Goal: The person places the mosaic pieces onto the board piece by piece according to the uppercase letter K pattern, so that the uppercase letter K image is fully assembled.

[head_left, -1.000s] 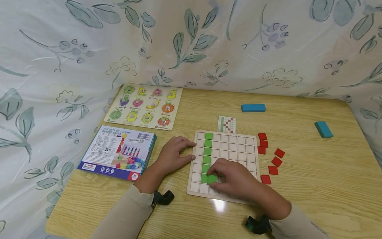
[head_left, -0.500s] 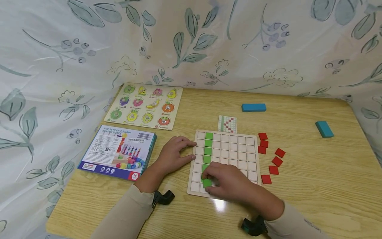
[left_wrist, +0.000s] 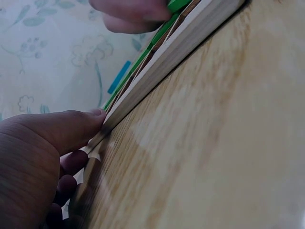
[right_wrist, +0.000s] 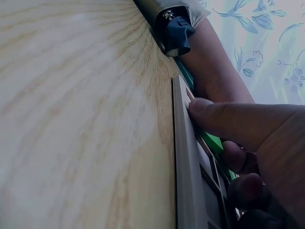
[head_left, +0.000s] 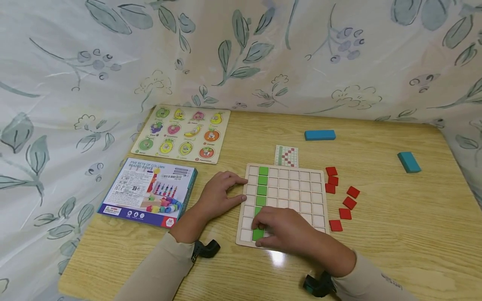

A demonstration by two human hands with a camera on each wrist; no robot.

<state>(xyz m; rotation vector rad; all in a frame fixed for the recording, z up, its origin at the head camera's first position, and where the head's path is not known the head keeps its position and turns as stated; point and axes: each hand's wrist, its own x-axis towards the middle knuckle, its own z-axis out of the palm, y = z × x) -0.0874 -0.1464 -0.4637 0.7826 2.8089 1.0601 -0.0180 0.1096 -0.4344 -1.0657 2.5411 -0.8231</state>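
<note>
A pale wooden grid board (head_left: 295, 195) lies on the table, with a column of green tiles (head_left: 261, 190) in its second column. My left hand (head_left: 222, 194) rests with index finger and thumb against the board's left edge. My right hand (head_left: 288, 228) holds a green tile (head_left: 257, 235) between thumb and fingers at the column's bottom cell. In the right wrist view, the thumb (right_wrist: 209, 112) lies over the board's rim beside that tile. The right fingers partly hide the tile and the cells near it. Several loose red tiles (head_left: 345, 213) lie right of the board.
A small pattern card (head_left: 287, 156) touches the board's far side. Two blue blocks (head_left: 320, 135) lie farther back and right. A boxed bead set (head_left: 150, 192) and a fruit puzzle board (head_left: 180, 133) are at the left. A patterned curtain (head_left: 241, 54) hangs behind the table.
My right hand has moved left and slightly nearer with the green tile, from beside the column to its bottom cell. My left hand has stayed at the board's edge.
</note>
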